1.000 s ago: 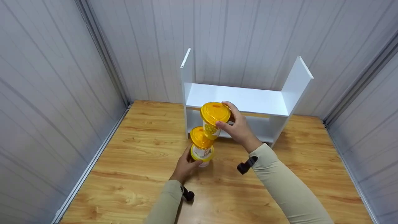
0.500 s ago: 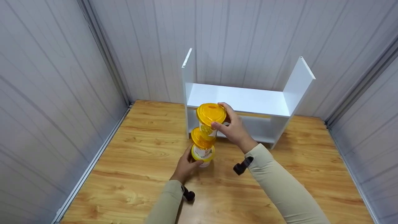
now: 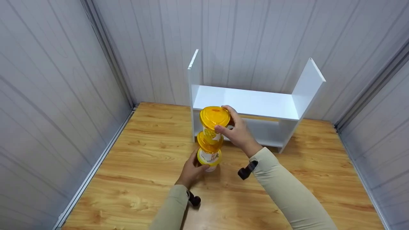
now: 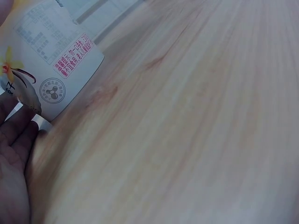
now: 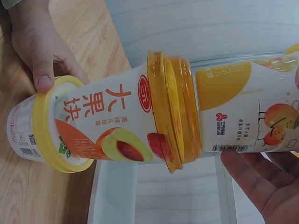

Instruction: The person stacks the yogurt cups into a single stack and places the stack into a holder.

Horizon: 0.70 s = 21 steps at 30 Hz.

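Two drink cups with yellow lids are stacked on the wooden table (image 3: pixel 140 179). The lower cup (image 3: pixel 209 152) stands on the table, and my left hand (image 3: pixel 191 169) grips its lower part from the near side. The upper cup (image 3: pixel 214 123) sits upright on the lower cup's lid, with my right hand (image 3: pixel 235 132) curled round its right side. In the right wrist view, the upper cup (image 5: pixel 243 112) meets the orange lid of the lower cup (image 5: pixel 103 135), and my left hand (image 5: pixel 42 51) holds the yellow ring. The left wrist view shows the lower cup's white label (image 4: pixel 46 60) beside my fingers (image 4: pixel 14 154).
A white shelf unit (image 3: pixel 249 102) with two side panels stands just behind the cups, against the back wall. Grey panelled walls close in the table on the left, back and right. Bare wood (image 3: pixel 319 179) lies to both sides of my arms.
My right hand has carried the upper cup a little left and down, so it now stands squarely over the lower cup's lid. My left hand has stayed put.
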Tool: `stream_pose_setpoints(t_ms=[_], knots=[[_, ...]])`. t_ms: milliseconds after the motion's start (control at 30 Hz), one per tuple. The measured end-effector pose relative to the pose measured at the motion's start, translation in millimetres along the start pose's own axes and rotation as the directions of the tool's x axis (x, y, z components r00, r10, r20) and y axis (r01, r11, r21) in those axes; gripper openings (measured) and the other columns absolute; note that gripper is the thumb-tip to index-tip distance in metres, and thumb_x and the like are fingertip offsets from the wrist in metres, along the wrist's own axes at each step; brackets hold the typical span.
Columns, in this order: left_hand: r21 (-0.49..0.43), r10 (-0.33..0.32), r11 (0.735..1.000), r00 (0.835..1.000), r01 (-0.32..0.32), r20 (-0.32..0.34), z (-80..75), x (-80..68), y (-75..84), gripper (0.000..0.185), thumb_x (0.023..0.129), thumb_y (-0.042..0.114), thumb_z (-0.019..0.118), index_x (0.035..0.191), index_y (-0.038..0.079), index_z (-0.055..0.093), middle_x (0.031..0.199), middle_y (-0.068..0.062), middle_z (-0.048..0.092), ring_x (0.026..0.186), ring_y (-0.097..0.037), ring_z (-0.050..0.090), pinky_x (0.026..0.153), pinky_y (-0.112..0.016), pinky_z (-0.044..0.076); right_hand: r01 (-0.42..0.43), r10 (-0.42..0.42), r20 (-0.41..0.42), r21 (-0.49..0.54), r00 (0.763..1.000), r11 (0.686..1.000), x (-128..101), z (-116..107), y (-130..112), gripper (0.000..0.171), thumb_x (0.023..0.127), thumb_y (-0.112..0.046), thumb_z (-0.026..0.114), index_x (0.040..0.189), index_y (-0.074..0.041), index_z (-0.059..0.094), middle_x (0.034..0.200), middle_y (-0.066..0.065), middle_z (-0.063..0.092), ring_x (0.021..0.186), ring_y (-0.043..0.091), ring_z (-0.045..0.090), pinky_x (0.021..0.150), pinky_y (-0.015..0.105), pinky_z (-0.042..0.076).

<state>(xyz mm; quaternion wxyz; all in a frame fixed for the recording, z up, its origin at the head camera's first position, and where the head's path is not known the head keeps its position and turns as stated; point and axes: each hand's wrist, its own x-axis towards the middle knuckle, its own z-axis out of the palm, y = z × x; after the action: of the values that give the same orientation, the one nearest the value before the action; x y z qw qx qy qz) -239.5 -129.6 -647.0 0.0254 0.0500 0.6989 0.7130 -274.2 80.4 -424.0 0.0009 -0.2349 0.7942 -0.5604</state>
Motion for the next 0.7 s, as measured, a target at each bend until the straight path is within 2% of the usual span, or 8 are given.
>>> stream_pose_setpoints(t_ms=[233, 433, 700], knots=[[0.023, -0.023, 0.999, 1.000, 0.023, -0.005, -0.3, -0.9, 2.8, 0.095, 0.083, 0.026, 0.085, 0.160, 0.028, 0.029, 0.158, -0.003, 0.042, 0.145, -0.024, 0.037, 0.122, -0.041, 0.026, -0.031, 0.032, 0.016, -0.015, 0.999, 0.999, 0.2, 4.1, -0.7, 0.086, 0.085, -0.061, 0.073, 0.154, -0.025, 0.036, 0.132, 0.003, 0.058, 0.115, 0.023, 0.058, 0.096, 0.043, 0.055], [0.022, -0.031, 0.999, 1.000, 0.031, -0.006, -0.4, -1.5, 4.4, 0.097, 0.083, 0.025, 0.085, 0.161, 0.028, 0.027, 0.160, -0.005, 0.039, 0.147, -0.027, 0.034, 0.123, -0.046, 0.023, -0.047, 0.047, 0.018, -0.017, 0.999, 0.999, 0.9, 5.9, -0.1, 0.089, 0.085, -0.061, 0.073, 0.156, -0.023, 0.034, 0.133, 0.003, 0.057, 0.116, 0.024, 0.057, 0.096, 0.044, 0.055], [0.047, -0.029, 0.998, 1.000, 0.029, -0.005, -1.4, -0.4, 1.6, 0.097, 0.083, 0.028, 0.084, 0.161, 0.030, 0.027, 0.159, -0.004, 0.040, 0.147, -0.026, 0.035, 0.122, -0.045, 0.025, -0.058, 0.059, 0.014, -0.009, 0.998, 0.998, 1.1, 8.2, 0.3, 0.086, 0.085, -0.056, 0.075, 0.155, -0.026, 0.035, 0.134, 0.003, 0.057, 0.116, 0.024, 0.057, 0.095, 0.044, 0.055]])
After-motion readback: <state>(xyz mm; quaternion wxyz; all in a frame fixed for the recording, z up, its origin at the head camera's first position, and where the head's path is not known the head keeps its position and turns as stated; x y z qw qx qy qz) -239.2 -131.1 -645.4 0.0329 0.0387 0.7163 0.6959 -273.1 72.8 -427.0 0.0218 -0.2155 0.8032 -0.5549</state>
